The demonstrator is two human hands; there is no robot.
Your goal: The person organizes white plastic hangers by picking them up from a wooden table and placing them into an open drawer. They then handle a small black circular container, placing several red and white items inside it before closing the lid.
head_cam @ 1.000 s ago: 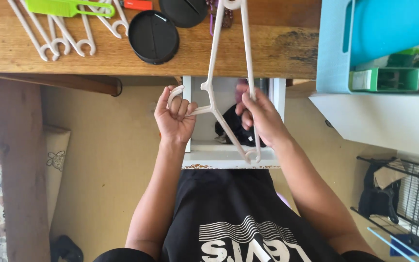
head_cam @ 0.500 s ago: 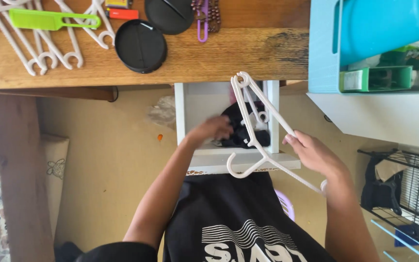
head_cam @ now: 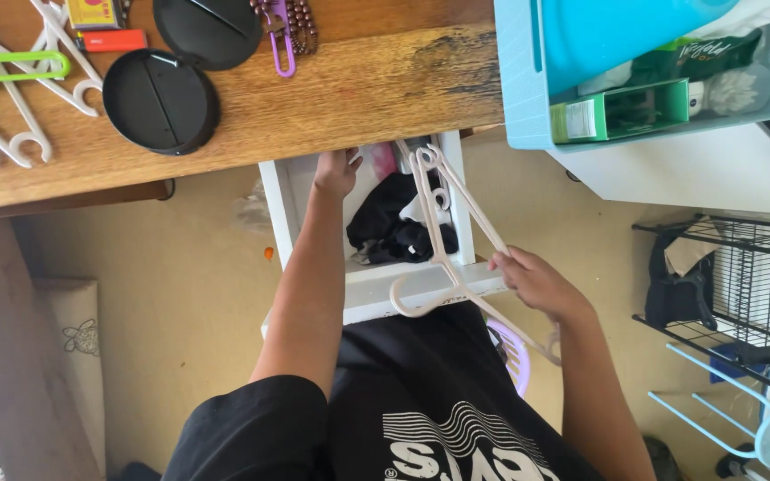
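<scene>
With the right hand [head_cam: 541,283] closed on the pale hangers [head_cam: 443,223] over the open drawer [head_cam: 376,294], keep them tilted clear — the left hand [head_cam: 338,171], fingers loose and empty as far as I can tell, reaches the drawer's far end beside the black clothes [head_cam: 394,227].

Pale pink plastic hanger [head_cam: 450,233], tilted over open white drawer [head_cam: 376,294]

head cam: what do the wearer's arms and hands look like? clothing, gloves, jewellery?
Both hands are bare: no gloves, and no rings or watch that can be made out on the left hand or the right hand. Forearms are uncovered. The left arm shows a short black sleeve ending above the elbow, part of a black T-shirt with a white wavy print across the chest.
</scene>
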